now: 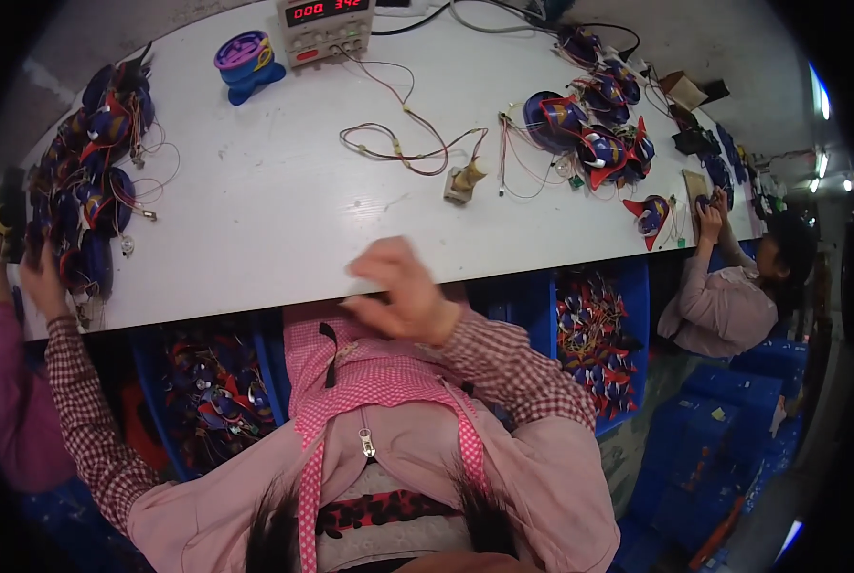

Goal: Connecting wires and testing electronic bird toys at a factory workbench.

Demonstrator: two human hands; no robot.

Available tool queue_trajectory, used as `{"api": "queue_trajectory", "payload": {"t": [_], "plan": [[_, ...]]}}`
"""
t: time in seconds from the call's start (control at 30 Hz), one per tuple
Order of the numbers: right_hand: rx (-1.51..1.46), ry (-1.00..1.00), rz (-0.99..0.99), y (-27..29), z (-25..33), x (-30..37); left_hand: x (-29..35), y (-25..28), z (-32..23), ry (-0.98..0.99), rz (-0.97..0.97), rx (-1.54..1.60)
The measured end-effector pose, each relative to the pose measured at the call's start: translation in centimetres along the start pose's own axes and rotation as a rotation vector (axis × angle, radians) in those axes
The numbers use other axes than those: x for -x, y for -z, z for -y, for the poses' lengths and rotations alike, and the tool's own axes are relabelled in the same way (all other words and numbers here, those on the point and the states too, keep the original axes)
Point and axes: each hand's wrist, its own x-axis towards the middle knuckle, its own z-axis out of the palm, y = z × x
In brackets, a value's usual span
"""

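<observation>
My left hand reaches to the table's left end, against a heap of dark purple toy shells with red and gold trim and loose wires. Its fingertips merge with the dark parts, so I cannot see whether they grip one. Over the front edge of the white table hovers my right hand, slightly blurred. The thumb stands apart from its bent fingers and nothing shows between them. Ahead of it lies a small pale block with a brownish top, beside the looped wire leads.
A power supply and a blue tub with a purple top stand at the back. More purple and red shells lie right. Blue bins of parts sit below the table edge. A co-worker works at right; another's purple sleeve shows at left.
</observation>
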Motion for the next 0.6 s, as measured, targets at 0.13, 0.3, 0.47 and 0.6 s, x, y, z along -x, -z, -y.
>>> {"api": "queue_trajectory", "payload": {"t": [0.13, 0.3, 0.47, 0.6], "plan": [[0.289, -0.214, -0.231, 11.5, -2.4, 0.7, 8.6, -5.0, -29.3, -0.185, 0.442, 0.514], [0.064, -0.417, -0.604, 22.7, -7.6, 0.0, 14.5, -15.5, -51.8, -0.759, 0.975, 0.680], [0.148, -0.533, -0.561, 28.3, -8.5, -0.2, 22.7, -27.2, -67.1, -1.098, 1.065, 0.370], [0.202, -0.619, -0.505, 30.9, -9.1, 1.0, 27.1, -31.9, -71.2, -1.047, 1.060, 0.114]]}}
